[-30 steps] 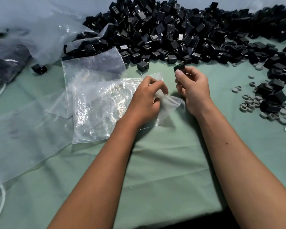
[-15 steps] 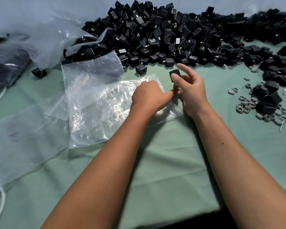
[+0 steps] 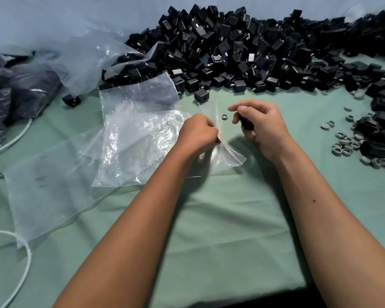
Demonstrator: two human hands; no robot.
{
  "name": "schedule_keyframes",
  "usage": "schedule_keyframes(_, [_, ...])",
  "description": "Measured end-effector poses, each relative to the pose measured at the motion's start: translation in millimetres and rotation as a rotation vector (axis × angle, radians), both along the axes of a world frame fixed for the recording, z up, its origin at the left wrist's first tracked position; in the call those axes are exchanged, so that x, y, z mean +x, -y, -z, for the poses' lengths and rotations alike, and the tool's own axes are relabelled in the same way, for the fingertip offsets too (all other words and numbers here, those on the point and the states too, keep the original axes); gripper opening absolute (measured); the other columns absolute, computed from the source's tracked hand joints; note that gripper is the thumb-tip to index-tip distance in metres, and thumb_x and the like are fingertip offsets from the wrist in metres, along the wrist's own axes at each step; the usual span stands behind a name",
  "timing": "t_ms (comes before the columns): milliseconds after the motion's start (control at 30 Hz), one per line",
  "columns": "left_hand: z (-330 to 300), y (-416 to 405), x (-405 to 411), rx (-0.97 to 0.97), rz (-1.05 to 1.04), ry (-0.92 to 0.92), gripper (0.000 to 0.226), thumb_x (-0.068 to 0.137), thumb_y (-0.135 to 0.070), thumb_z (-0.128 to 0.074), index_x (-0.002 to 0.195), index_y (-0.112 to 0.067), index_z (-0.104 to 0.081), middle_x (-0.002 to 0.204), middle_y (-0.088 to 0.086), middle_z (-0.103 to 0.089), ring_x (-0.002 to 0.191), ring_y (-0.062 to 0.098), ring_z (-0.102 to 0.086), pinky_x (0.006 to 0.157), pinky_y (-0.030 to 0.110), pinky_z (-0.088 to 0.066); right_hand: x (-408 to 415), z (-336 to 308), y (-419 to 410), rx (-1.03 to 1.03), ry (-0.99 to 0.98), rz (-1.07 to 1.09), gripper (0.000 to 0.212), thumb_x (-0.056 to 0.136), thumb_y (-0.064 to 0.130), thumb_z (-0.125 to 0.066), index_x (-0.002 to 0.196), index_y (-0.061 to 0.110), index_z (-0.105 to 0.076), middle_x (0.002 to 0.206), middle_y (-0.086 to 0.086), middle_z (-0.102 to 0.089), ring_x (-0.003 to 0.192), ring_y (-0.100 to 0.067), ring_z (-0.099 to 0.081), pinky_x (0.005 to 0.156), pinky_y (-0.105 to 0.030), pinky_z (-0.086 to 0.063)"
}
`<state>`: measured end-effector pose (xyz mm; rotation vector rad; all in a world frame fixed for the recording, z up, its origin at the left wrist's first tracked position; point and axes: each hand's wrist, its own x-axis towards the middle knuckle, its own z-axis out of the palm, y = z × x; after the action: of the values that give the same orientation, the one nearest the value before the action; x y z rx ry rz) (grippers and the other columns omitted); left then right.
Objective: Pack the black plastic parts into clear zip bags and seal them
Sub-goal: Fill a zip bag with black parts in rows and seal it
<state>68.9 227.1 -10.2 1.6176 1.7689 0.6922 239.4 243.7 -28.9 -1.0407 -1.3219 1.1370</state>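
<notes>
Pinching the mouth of the clear zip bag (image 3: 142, 147) at frame centre with the left hand (image 3: 198, 132); right hand (image 3: 262, 127) curled round a black part (image 3: 246, 124) just right of it. Risking a missed drop: slack, barely parted mouth. Hemmed above by the black pile (image 3: 242, 52), right by grey rings (image 3: 351, 145); open green cloth (image 3: 220, 230) below.

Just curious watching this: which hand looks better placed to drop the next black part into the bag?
The right hand: it already grips a black part beside the clear zip bag, whose mouth the left hand pinches.
</notes>
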Motion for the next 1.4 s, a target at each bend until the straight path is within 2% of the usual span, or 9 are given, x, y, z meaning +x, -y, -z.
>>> schedule_keyframes(167, [11.5, 1.1, -5.3, 0.092, -0.059, 0.169, 0.028, 0.092, -0.025, -0.071, 0.065, -0.023, -0.075, 0.067, -0.007, -0.072, 0.076, 0.016, -0.068, 0.077, 0.034, -0.054, -3.5, 4.6, 0.0, -0.036, 0.371, 0.021, 0.041, 0.085, 0.057, -0.073, 0.079, 0.017, -0.077, 0.061, 0.006, -0.055, 0.053, -0.007, -0.046, 0.053, -0.023, -0.037])
schedule_keyframes(267, [19.5, 3.2, -5.7, 0.182, -0.017, 0.208, 0.025, 0.094, -0.021, -0.068, 0.070, -0.021, -0.073, 0.074, 0.000, -0.071, 0.080, 0.026, -0.067, 0.083, 0.042, -0.055, -11.0, 5.7, -1.5, -0.040, 0.437, 0.034, 0.028, 0.085, 0.042, -0.079, 0.078, 0.016, -0.078, 0.057, 0.011, -0.057, 0.055, -0.007, -0.048, 0.058, -0.026, -0.039])
schedule_keyframes(367, [25.6, 4.2, -5.2, 0.267, 0.027, 0.167, 0.021, 0.095, -0.020, -0.069, 0.074, -0.021, -0.069, 0.078, -0.004, -0.062, 0.076, 0.019, -0.056, 0.079, 0.039, -0.050, -14.3, 7.2, -5.3, -0.027, 0.476, 0.115, 0.012, 0.086, 0.027, -0.080, 0.083, 0.015, -0.080, 0.056, 0.021, -0.063, 0.054, 0.007, -0.053, 0.060, -0.019, -0.043])
schedule_keyframes(500, [29.6, 4.7, -7.0, 0.320, 0.057, 0.172, 0.018, 0.094, -0.019, -0.070, 0.076, -0.021, -0.070, 0.081, -0.003, -0.061, 0.076, 0.017, -0.055, 0.076, 0.035, -0.047, -16.5, 6.5, -4.6, -0.005, 0.485, 0.108, 0.012, 0.087, 0.028, -0.079, 0.083, 0.017, -0.080, 0.054, 0.022, -0.062, 0.053, 0.007, -0.052, 0.056, -0.012, -0.041])
schedule_keyframes(900, [21.0, 14.0, -13.0, 0.420, -0.207, 0.441, 0.019, 0.073, -0.022, -0.059, 0.061, -0.011, -0.067, 0.067, 0.003, -0.063, 0.061, 0.012, -0.054, 0.061, 0.027, -0.043, -23.8, -0.7, 4.2, 0.107, 0.748, 0.416, 0.011, 0.086, 0.031, -0.072, 0.091, 0.021, -0.074, 0.078, 0.003, -0.067, 0.078, -0.018, -0.064, 0.071, -0.028, -0.047])
schedule_keyframes(1067, [25.1, 12.1, -10.9, 0.414, -0.116, 0.289, 0.020, 0.083, -0.019, -0.065, 0.067, -0.010, -0.071, 0.073, -0.001, -0.064, 0.065, 0.014, -0.057, 0.068, 0.033, -0.050, -7.8, -23.1, 11.1, -0.007, 0.109, -0.101, 0.029, 0.090, 0.014, -0.059, 0.119, 0.010, -0.062, 0.090, -0.001, -0.054, 0.073, -0.015, -0.057, 0.049, -0.025, -0.041])
schedule_keyframes(1167, [26.7, 11.7, -11.0, 0.420, -0.096, 0.257, 0.021, 0.086, -0.022, -0.064, 0.069, -0.012, -0.071, 0.079, 0.000, -0.065, 0.070, 0.018, -0.060, 0.071, 0.034, -0.051, -7.1, -24.3, 15.5, -0.077, 0.250, -0.259, 0.027, 0.097, 0.011, -0.067, 0.124, 0.007, -0.061, 0.092, -0.009, -0.060, 0.068, -0.020, -0.066, 0.045, -0.030, -0.050])
schedule_keyframes(1300, [22.9, 14.1, -8.1, 0.461, -0.056, 0.249, 0.021, 0.087, -0.014, -0.065, 0.066, -0.011, -0.064, 0.077, 0.001, -0.061, 0.069, 0.021, -0.057, 0.069, 0.036, -0.049, -7.7, -16.3, 14.8, -0.065, 0.493, -0.142, 0.020, 0.089, 0.016, -0.080, 0.103, 0.015, -0.065, 0.083, -0.016, -0.068, 0.051, -0.019, -0.061, 0.047, -0.036, -0.055])
schedule_keyframes(1400, [17.6, 16.7, -5.4, 0.486, -0.010, 0.250, 0.021, 0.087, -0.012, -0.064, 0.066, -0.010, -0.063, 0.076, -0.001, -0.058, 0.070, 0.019, -0.056, 0.067, 0.033, -0.046, -3.9, -16.8, 15.1, -0.063, 0.429, -0.244, 0.029, 0.087, -0.001, -0.077, 0.106, 0.021, -0.073, 0.092, -0.017, -0.071, 0.066, -0.021, -0.069, 0.062, -0.035, -0.059])
